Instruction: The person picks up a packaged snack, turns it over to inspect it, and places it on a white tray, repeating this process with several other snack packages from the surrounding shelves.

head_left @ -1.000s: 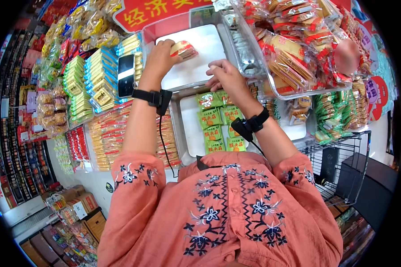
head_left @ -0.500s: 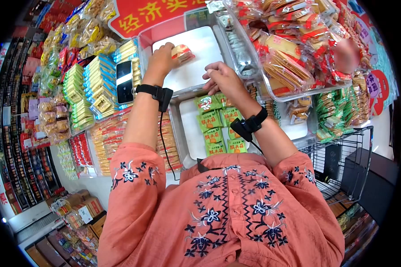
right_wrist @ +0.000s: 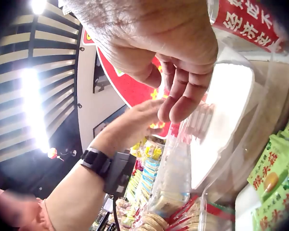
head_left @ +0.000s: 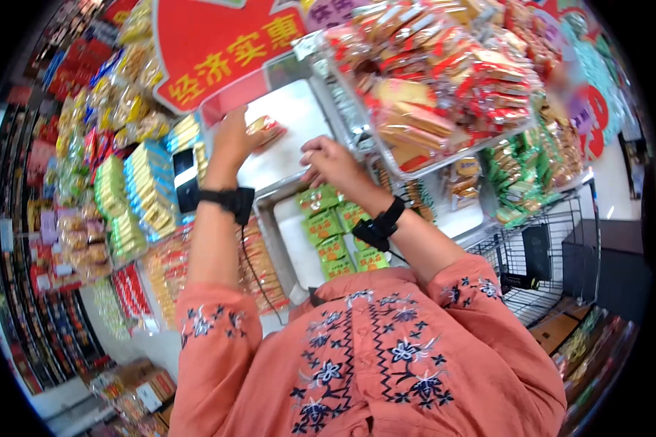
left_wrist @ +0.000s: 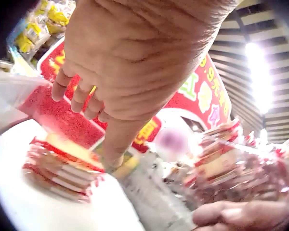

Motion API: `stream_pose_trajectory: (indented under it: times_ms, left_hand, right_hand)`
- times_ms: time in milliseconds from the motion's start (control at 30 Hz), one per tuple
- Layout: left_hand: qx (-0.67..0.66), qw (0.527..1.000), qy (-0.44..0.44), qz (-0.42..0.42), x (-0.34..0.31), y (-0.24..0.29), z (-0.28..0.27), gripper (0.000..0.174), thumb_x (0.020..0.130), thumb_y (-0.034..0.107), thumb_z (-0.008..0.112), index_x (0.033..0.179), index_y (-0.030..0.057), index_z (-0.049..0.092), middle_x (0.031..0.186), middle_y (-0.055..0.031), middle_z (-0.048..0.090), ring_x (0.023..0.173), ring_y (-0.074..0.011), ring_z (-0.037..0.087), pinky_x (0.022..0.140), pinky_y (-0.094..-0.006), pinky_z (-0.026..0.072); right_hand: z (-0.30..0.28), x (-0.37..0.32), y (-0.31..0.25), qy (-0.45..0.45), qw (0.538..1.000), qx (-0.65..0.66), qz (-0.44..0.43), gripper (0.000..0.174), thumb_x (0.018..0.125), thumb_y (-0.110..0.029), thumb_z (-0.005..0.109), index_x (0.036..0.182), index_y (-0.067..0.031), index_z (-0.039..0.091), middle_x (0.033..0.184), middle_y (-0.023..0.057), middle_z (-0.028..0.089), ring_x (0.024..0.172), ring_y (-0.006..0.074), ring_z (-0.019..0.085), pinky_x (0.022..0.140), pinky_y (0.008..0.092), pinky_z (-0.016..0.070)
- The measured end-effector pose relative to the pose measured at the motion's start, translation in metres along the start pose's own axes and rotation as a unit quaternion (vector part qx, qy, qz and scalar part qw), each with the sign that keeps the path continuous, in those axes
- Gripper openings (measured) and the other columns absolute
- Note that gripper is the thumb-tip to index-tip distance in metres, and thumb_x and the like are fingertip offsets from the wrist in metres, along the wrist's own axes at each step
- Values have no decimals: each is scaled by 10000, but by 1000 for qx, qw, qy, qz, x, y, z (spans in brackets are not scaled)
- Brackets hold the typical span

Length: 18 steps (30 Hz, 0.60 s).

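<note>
A clear-and-red wrapped packet of stacked biscuits (head_left: 266, 130) lies on a white board (head_left: 290, 98) inside a clear-walled bin. My left hand (head_left: 229, 146) hovers just left of it in the head view. In the left wrist view, white space shows between the loosely bent fingers of that hand and the biscuit packet (left_wrist: 62, 168). Over the near right edge of the bin hangs my right hand (head_left: 335, 166), its fingers relaxed and bent and nothing in them. The right wrist view shows the right hand (right_wrist: 168, 53) partly covering the packet behind it.
Green snack packets (head_left: 328, 229) lie in the nearer bin. A raised tray (head_left: 408, 171) heaped with red-wrapped biscuits stands to the right. On the left, a phone (head_left: 185, 178) rests among blue and yellow packs. A red sign (head_left: 226, 54) rises behind, and a wire cart (head_left: 547, 269) stands at right.
The head view has turned, so the bins and tray sit further left in it. The left hand's fingers, earlier at the packet's side, now show apart from it. The right hand stays relaxed.
</note>
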State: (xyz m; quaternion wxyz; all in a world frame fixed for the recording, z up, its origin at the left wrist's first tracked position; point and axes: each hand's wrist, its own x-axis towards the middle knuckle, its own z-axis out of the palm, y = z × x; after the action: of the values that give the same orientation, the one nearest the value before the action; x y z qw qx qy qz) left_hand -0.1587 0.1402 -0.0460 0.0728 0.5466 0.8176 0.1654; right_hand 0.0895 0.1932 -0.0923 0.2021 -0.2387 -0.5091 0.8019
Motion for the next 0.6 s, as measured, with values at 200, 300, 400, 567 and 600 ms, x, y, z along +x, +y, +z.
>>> stream_pose_trajectory:
  times_ms: [200, 300, 400, 567, 600]
  left_hand:
    - [-279, 954, 24, 104, -22, 123, -78, 463, 938, 238, 695, 1325, 16, 573, 1328, -144, 620, 1226, -243, 583, 1028, -371, 447]
    - [-303, 930, -1, 209, -35, 177, -91, 405, 941, 249, 685, 1274, 31, 610, 1248, -124, 656, 1155, -246, 606, 983, -359, 459]
    - [-257, 914, 5, 314, -36, 205, -83, 391, 940, 260, 694, 1258, 38, 636, 1225, -84, 667, 1105, -186, 605, 957, -318, 452]
    - [-236, 917, -28, 320, -28, 221, -67, 386, 948, 299, 685, 1222, 29, 654, 1155, -93, 675, 1025, -182, 609, 889, -314, 466]
    - [-236, 919, -39, 315, -26, 222, -65, 381, 954, 299, 680, 1220, 28, 655, 1154, -92, 675, 1017, -175, 607, 879, -311, 469]
  right_hand:
    - [10, -27, -18, -50, 995, -78, 29, 288, 983, -185, 550, 1190, 14, 530, 990, 92, 639, 766, 171, 693, 593, 281, 555]
    - [7, -43, -19, -94, 993, -55, 37, 265, 985, -198, 554, 1156, 4, 535, 963, 62, 626, 761, 157, 687, 613, 276, 548]
    - [6, -57, -27, -94, 992, -80, 37, 254, 977, -210, 556, 1137, -13, 544, 929, 51, 618, 750, 149, 680, 611, 277, 541]
    - [-3, -84, -42, -75, 992, -95, 26, 262, 973, -212, 558, 1138, -9, 557, 953, 61, 635, 772, 148, 690, 613, 277, 542]
    - [-5, -88, -43, -77, 992, -97, 31, 272, 980, -209, 555, 1156, -1, 557, 985, 69, 645, 793, 150, 696, 620, 269, 540]
